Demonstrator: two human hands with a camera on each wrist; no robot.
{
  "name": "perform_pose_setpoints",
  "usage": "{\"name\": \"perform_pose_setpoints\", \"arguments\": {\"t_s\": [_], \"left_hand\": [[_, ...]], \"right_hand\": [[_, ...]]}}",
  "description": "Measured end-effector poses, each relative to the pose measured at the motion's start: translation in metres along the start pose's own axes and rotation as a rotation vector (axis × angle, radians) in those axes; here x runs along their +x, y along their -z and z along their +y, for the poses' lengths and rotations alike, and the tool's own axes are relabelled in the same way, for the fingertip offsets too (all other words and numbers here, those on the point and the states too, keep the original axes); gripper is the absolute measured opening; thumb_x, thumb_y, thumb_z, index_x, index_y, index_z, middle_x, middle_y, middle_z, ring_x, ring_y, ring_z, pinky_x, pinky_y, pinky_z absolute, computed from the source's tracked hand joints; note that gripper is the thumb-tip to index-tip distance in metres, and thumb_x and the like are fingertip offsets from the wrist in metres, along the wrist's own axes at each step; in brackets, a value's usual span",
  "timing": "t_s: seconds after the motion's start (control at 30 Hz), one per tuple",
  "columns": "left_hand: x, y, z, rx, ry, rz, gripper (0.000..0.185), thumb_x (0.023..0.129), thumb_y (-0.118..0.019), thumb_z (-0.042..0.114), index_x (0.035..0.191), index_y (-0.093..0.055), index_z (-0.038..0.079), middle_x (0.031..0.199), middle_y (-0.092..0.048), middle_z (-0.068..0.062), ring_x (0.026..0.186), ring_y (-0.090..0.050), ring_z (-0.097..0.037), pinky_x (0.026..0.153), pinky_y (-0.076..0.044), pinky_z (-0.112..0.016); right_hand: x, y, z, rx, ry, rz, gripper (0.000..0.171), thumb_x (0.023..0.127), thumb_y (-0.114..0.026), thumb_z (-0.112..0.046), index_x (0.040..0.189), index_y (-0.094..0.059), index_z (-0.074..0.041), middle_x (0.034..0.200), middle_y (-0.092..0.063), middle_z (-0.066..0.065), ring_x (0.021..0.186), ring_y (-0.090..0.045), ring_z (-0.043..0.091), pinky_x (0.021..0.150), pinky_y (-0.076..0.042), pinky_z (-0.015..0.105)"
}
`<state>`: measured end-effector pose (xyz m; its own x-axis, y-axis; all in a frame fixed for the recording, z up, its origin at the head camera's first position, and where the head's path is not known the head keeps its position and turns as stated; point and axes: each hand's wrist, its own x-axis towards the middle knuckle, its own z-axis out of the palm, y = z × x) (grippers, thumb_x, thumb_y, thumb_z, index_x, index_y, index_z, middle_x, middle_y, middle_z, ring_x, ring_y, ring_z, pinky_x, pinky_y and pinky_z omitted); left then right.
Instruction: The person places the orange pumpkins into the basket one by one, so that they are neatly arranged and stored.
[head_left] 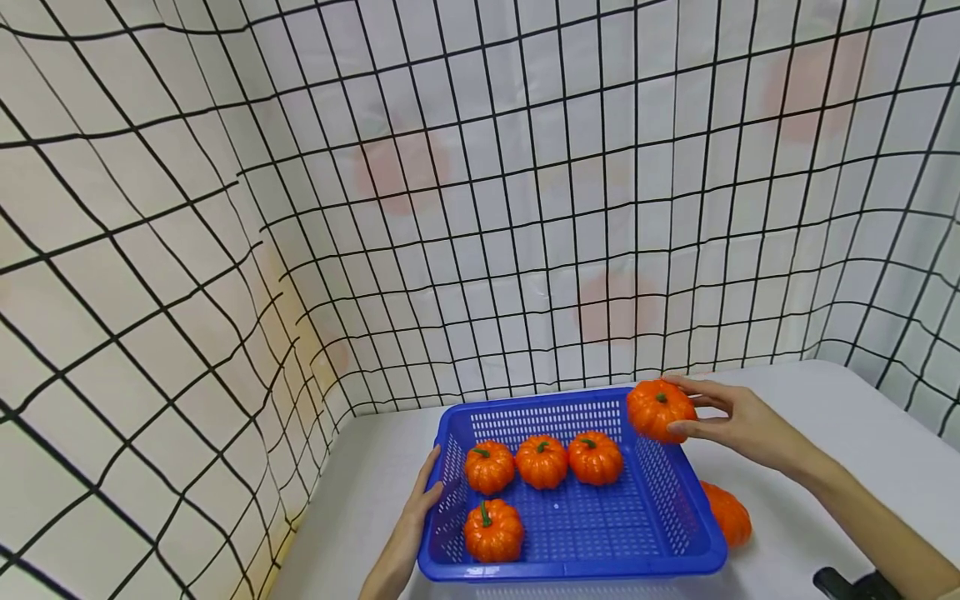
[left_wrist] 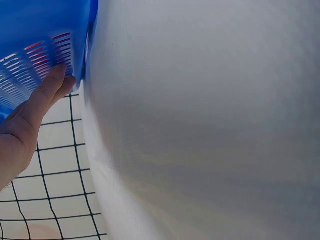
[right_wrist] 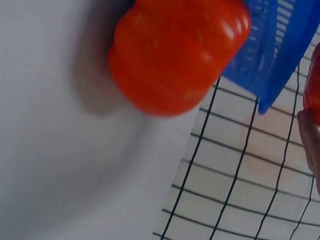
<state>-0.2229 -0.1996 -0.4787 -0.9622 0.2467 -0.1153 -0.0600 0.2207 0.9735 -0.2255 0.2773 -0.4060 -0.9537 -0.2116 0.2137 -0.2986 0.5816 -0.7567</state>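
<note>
A blue plastic basket (head_left: 570, 570) with slotted walls stands on the white table. Inside, three small orange pumpkins form a back row: left pumpkin (head_left: 490, 467), middle pumpkin (head_left: 542, 462) and right pumpkin (head_left: 596, 458). Another pumpkin (head_left: 493, 531) sits in the front left corner. My left hand (head_left: 411, 521) rests against the basket's left side; in the left wrist view its extended fingers (left_wrist: 50, 85) touch the slotted wall. Over the basket's back right corner, my right hand (head_left: 738, 423) holds a pumpkin (head_left: 660, 410) between thumb and fingers.
One more orange pumpkin (head_left: 727, 514) lies on the table (head_left: 810, 517) just right of the basket, partly hidden by its rim. A black object (head_left: 855, 585) shows at the bottom right edge. Black netting (head_left: 525, 208) over pale sheeting surrounds the table's back and sides.
</note>
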Motion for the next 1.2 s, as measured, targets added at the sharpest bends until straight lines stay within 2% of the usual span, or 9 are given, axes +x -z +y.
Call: {"name": "perform_pose_setpoints", "arguments": {"t_s": [0.13, 0.23, 0.33, 0.57, 0.67, 0.9, 1.03, 1.2], "left_hand": [[0.0, 0.0, 0.0, -0.002, 0.001, 0.001, 0.064, 0.109, -0.036, 0.047, 0.167, -0.011, 0.037, 0.176, 0.002, -0.016, 0.157, -0.002, -0.056, 0.12, -0.007, -0.079], [0.0, 0.0, 0.0, -0.002, 0.0, 0.001, 0.064, 0.109, -0.037, 0.048, 0.167, -0.011, 0.037, 0.176, 0.002, -0.016, 0.157, -0.001, -0.056, 0.12, -0.006, -0.079], [0.0, -0.001, 0.0, -0.001, 0.002, 0.005, 0.064, 0.109, -0.037, 0.047, 0.167, -0.012, 0.037, 0.176, 0.002, -0.016, 0.157, 0.0, -0.056, 0.12, -0.004, -0.079], [0.0, -0.001, 0.001, 0.003, 0.008, 0.007, 0.064, 0.109, -0.037, 0.047, 0.167, -0.011, 0.037, 0.176, 0.001, -0.016, 0.157, 0.0, -0.056, 0.119, -0.004, -0.08], [0.0, -0.001, 0.001, 0.007, 0.009, 0.007, 0.064, 0.109, -0.036, 0.047, 0.167, -0.011, 0.038, 0.176, 0.001, -0.016, 0.157, -0.001, -0.056, 0.119, -0.005, -0.08], [-0.001, 0.0, 0.0, -0.001, 0.002, 0.002, 0.063, 0.109, -0.036, 0.045, 0.167, -0.011, 0.038, 0.176, 0.002, -0.016, 0.157, 0.0, -0.056, 0.119, -0.005, -0.079], [-0.001, 0.0, 0.0, 0.004, 0.003, 0.005, 0.062, 0.109, -0.036, 0.044, 0.167, -0.012, 0.037, 0.176, 0.002, -0.016, 0.157, 0.0, -0.056, 0.119, -0.004, -0.08], [-0.001, 0.0, 0.0, 0.001, 0.0, 0.005, 0.062, 0.109, -0.036, 0.044, 0.167, -0.012, 0.038, 0.176, 0.001, -0.016, 0.157, -0.001, -0.056, 0.12, -0.004, -0.079]], "right_hand": [[0.001, -0.016, -0.011, 0.057, 0.034, -0.046, 0.069, 0.095, -0.076, -0.027, 0.156, -0.047, -0.013, 0.152, -0.052, 0.024, 0.131, -0.055, 0.05, 0.087, -0.064, 0.042], [0.002, -0.027, -0.018, 0.1, 0.048, -0.083, 0.068, 0.094, -0.077, -0.027, 0.154, -0.05, -0.012, 0.15, -0.052, 0.024, 0.13, -0.056, 0.047, 0.089, -0.063, 0.038], [0.003, -0.037, -0.024, 0.111, 0.061, -0.12, 0.067, 0.093, -0.077, -0.028, 0.153, -0.05, -0.012, 0.15, -0.052, 0.026, 0.13, -0.057, 0.047, 0.091, -0.062, 0.039], [0.002, -0.064, -0.037, 0.076, 0.073, -0.151, 0.069, 0.09, -0.08, -0.036, 0.151, -0.054, -0.02, 0.15, -0.056, 0.021, 0.132, -0.058, 0.045, 0.096, -0.061, 0.046], [0.001, -0.075, -0.043, 0.098, 0.095, -0.175, 0.069, 0.089, -0.08, -0.035, 0.151, -0.054, -0.016, 0.15, -0.054, 0.025, 0.13, -0.058, 0.047, 0.094, -0.061, 0.043], [0.0, -0.094, -0.052, 0.156, 0.107, -0.223, 0.071, 0.087, -0.083, -0.032, 0.149, -0.056, -0.011, 0.146, -0.054, 0.026, 0.119, -0.063, 0.038, 0.089, -0.063, 0.031], [0.001, -0.103, -0.053, 0.179, 0.106, -0.251, 0.072, 0.086, -0.084, -0.029, 0.147, -0.056, -0.003, 0.149, -0.052, 0.031, 0.119, -0.065, 0.04, 0.09, -0.062, 0.033], [0.002, -0.114, -0.055, 0.185, 0.08, -0.296, 0.069, 0.086, -0.084, -0.029, 0.145, -0.058, -0.003, 0.148, -0.052, 0.033, 0.121, -0.065, 0.046, 0.09, -0.062, 0.04]]}}
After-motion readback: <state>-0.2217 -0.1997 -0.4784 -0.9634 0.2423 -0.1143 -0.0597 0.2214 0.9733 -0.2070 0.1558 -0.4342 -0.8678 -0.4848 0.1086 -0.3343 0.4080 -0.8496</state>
